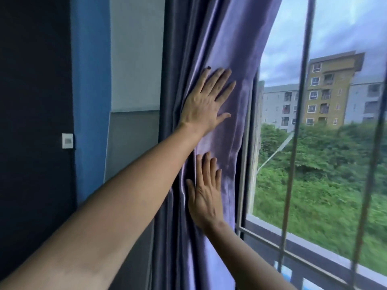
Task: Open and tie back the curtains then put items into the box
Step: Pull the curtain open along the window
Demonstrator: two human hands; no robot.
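Pressing flat on the purple curtain [211, 49], left hand [204, 103] fingers spread; right hand [206, 197] flat below.

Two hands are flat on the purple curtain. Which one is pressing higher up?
The left hand: it lies flat on the curtain at an upper fold, above the right hand, whose fingers point upward below it.

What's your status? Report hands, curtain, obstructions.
Left hand and right hand flat, pressing purple curtain leftward. Curtain bunched, untied. Nothing blocking.
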